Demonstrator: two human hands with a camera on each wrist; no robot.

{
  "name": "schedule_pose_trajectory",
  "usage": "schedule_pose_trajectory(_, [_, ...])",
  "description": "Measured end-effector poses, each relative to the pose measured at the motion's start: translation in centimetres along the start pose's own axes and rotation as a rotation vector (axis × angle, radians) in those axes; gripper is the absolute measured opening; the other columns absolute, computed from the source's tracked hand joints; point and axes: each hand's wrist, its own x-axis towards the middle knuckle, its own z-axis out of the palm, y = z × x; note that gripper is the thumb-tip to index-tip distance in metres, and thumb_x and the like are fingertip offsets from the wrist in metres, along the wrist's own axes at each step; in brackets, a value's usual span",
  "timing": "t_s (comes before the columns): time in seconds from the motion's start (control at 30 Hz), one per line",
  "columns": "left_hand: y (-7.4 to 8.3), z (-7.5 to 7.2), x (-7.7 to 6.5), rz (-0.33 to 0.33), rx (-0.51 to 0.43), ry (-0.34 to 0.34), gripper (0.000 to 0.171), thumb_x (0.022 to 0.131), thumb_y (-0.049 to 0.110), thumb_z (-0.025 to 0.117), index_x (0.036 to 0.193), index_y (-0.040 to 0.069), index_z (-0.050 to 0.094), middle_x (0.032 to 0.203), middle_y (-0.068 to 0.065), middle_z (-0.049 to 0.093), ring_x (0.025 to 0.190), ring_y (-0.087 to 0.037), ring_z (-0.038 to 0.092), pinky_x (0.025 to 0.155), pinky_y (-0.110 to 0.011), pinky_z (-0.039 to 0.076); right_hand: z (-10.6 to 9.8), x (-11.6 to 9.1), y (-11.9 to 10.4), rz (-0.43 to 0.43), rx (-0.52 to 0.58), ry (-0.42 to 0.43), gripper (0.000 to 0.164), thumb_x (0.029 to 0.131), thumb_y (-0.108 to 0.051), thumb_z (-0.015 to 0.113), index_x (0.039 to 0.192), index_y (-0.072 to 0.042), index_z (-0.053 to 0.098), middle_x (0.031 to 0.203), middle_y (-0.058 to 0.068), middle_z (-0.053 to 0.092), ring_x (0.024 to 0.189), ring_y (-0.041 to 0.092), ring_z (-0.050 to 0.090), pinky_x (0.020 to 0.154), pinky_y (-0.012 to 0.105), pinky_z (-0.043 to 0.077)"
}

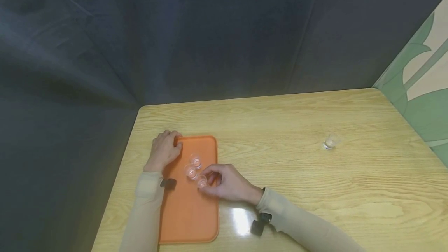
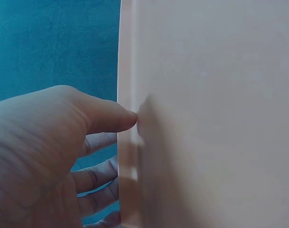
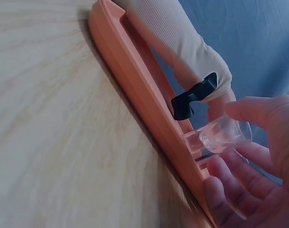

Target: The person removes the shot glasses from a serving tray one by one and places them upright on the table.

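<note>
An orange tray (image 1: 189,221) lies on the left part of the table. My left hand (image 1: 163,151) grips its far left edge; in the left wrist view the thumb (image 2: 118,116) lies over the tray's rim and the other fingers sit along its outer side. Over the tray's middle, my right hand (image 1: 231,184) pinches a small clear glass (image 3: 223,135) between thumb and fingers. Just beyond it, two more small clear glasses (image 1: 191,172) stand close together on the tray.
Another small clear glass (image 1: 329,142) stands alone on the wooden table (image 1: 280,127), far to the right. Dark cloth (image 1: 227,38) hangs behind the table and along its left side. A green-patterned surface (image 1: 427,100) borders the right edge.
</note>
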Motion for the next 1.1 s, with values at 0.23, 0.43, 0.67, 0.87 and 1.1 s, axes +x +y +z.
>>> schedule_pose_trajectory(0.23, [-0.1,-0.1,0.0,0.003,-0.001,-0.002,0.034,0.103,0.022,0.062,0.131,0.005,0.067,0.125,-0.020,0.066,0.119,-0.042,0.059,0.109,-0.060,0.042,-0.1,0.0,0.0,-0.027,-0.006,0.013,0.029,0.088,-0.023,0.085,0.114,-0.012,0.078,0.087,-0.005,0.074,0.076,0.005,0.067,0.070,0.022,0.056])
schedule_pose_trajectory(0.43, [0.0,-0.1,0.0,0.002,-0.006,-0.005,0.034,0.103,0.023,0.063,0.132,0.006,0.067,0.127,-0.020,0.065,0.121,-0.042,0.059,0.110,-0.060,0.042,-0.4,-0.2,0.4,-0.042,0.005,0.032,0.032,0.088,-0.024,0.086,0.116,-0.010,0.078,0.092,-0.002,0.077,0.078,0.005,0.068,0.070,0.024,0.058])
schedule_pose_trajectory(0.67, [0.0,0.0,0.1,0.014,-0.002,-0.006,0.034,0.103,0.023,0.062,0.132,0.006,0.067,0.128,-0.021,0.066,0.122,-0.043,0.059,0.110,-0.062,0.042,-1.0,-0.8,0.9,-0.043,0.050,0.079,0.034,0.090,-0.021,0.085,0.120,-0.008,0.076,0.095,0.003,0.078,0.077,0.007,0.070,0.067,0.025,0.060])
schedule_pose_trajectory(0.87, [0.0,-0.1,0.0,0.013,-0.009,-0.005,0.034,0.103,0.023,0.062,0.132,0.006,0.068,0.128,-0.021,0.066,0.122,-0.044,0.059,0.110,-0.062,0.042,-1.5,-1.1,1.2,-0.025,0.072,0.128,0.035,0.090,-0.024,0.085,0.119,-0.007,0.076,0.094,0.005,0.078,0.075,0.010,0.070,0.065,0.026,0.060])
schedule_pose_trajectory(1.1, [-0.1,-0.1,0.0,0.016,-0.010,-0.005,0.035,0.103,0.023,0.061,0.133,0.006,0.067,0.129,-0.021,0.066,0.123,-0.044,0.059,0.110,-0.062,0.042,-2.1,-1.4,1.3,0.005,0.124,0.148,0.034,0.089,-0.020,0.087,0.119,-0.007,0.076,0.094,0.008,0.078,0.073,0.014,0.071,0.065,0.026,0.060])
